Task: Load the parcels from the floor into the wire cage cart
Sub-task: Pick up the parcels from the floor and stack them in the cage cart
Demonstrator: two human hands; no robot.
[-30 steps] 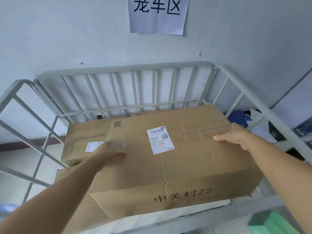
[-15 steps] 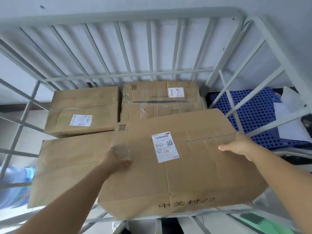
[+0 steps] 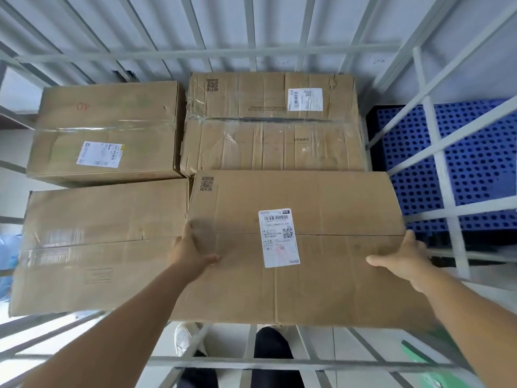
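Observation:
A large brown cardboard parcel (image 3: 330, 208) with a white shipping label sits low inside the grey wire cage cart (image 3: 251, 53), at its near right. My left hand (image 3: 193, 250) grips its left edge, thumb on top. My right hand (image 3: 402, 260) holds its right edge, thumb lying on the top face. Three other parcels lie in the cart: a long one at near left (image 3: 98, 247), one at far left (image 3: 109, 130), and a taped one at far right (image 3: 274, 121).
The cart's near rail (image 3: 279, 362) crosses below my arms, with my shoe (image 3: 184, 337) and dark trouser leg behind it. A blue perforated pallet (image 3: 475, 163) lies outside the right bars. Something green (image 3: 436, 368) is at bottom right.
The parcel has gone down from above the cart's top rail into the cart beside the others. My view has tilted downward. Both hands have stayed on its side edges.

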